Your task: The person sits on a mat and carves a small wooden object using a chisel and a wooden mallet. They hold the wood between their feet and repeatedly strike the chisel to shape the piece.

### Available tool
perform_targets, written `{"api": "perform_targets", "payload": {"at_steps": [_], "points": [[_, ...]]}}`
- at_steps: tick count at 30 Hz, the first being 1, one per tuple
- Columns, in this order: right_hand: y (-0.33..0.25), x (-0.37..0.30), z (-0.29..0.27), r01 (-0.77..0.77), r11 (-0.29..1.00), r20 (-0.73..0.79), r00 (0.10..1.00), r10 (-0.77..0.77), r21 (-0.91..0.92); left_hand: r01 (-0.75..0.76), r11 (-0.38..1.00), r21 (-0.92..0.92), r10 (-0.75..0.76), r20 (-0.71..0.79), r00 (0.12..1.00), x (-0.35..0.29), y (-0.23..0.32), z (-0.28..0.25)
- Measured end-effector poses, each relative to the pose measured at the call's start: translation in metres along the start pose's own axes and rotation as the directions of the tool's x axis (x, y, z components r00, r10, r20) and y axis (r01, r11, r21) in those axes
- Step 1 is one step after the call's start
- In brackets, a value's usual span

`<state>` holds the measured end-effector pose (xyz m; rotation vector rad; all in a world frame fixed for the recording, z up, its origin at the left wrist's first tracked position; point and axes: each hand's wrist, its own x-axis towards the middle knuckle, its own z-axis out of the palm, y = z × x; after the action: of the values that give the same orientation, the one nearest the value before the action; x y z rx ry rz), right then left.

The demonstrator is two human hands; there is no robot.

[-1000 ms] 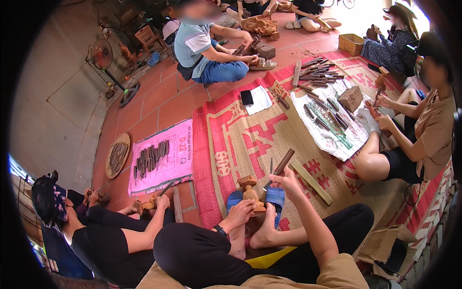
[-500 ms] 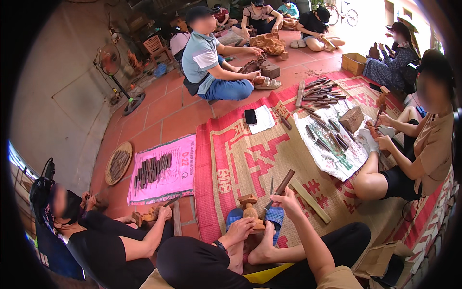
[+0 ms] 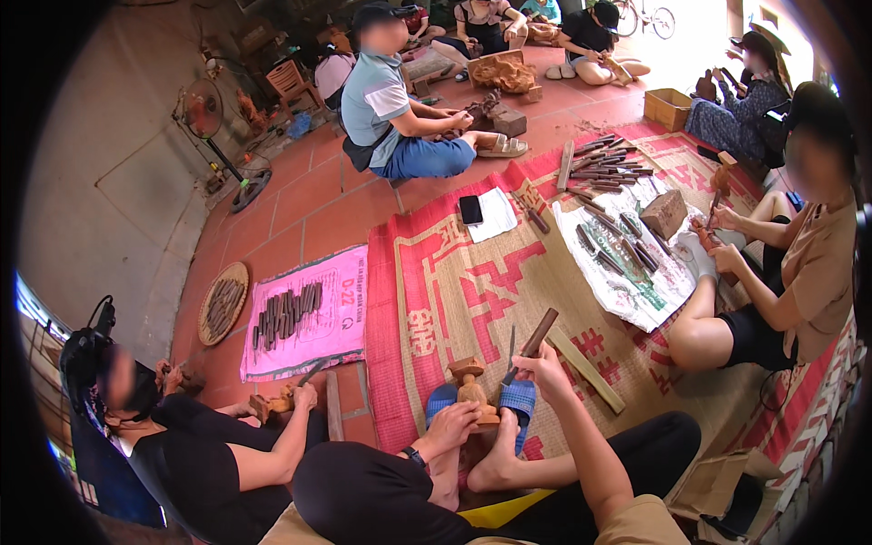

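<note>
My left hand (image 3: 451, 427) is closed around a small carved wooden figure (image 3: 470, 391), which stands upright between my bare feet. The figure has a squarish top, a rounded body and a wider base. Just right of it, my right hand (image 3: 542, 368) grips a carving chisel (image 3: 538, 333) with a brown wooden handle, its dark blade slanting down toward the figure. I cannot tell whether the blade touches the wood. A thin pointed metal blade (image 3: 511, 341) shows beside the chisel; its lower end is hidden. Blue slippers (image 3: 518, 400) lie beyond my feet.
A wooden strip (image 3: 586, 370) lies on the red-and-tan mat (image 3: 427, 272). Several chisels rest on a white sack (image 3: 668, 309) and a pink sack (image 3: 350, 313). A phone (image 3: 470, 210) is farther off. Co-workers carve at left (image 3: 200, 445), right (image 3: 817, 263) and ahead (image 3: 381, 118).
My right hand and chisel have shifted slightly; the left hand stays on the figure. The person ahead has leaned and moved their hands.
</note>
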<state>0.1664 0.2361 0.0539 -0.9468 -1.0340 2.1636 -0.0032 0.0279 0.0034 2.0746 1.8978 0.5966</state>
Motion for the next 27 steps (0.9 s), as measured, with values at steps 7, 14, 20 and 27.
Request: {"api": "perform_targets", "payload": {"at_steps": [7, 14, 20, 27], "points": [[-0.010, -0.006, 0.011, 0.010, 0.999, 0.021, 1.000, -0.010, -0.037, 0.030, 1.000, 0.009, -0.030, -0.004, 1.000, -0.005, -0.004, 0.000], [-0.004, 0.000, 0.000, -0.006, 1.000, 0.055, 0.998, 0.008, -0.026, 0.029, 1.000, -0.005, -0.029, 0.000, 1.000, 0.001, -0.002, 0.003], [0.002, 0.005, -0.003, 0.034, 0.995, 0.110, 0.994, -0.024, -0.089, 0.040, 0.998, -0.043, -0.041, -0.017, 0.999, 0.004, -0.002, 0.003], [0.003, 0.005, -0.005, -0.009, 0.997, 0.049, 0.999, 0.013, -0.073, 0.061, 0.998, -0.015, -0.061, 0.010, 0.998, -0.002, 0.001, -0.001]]}}
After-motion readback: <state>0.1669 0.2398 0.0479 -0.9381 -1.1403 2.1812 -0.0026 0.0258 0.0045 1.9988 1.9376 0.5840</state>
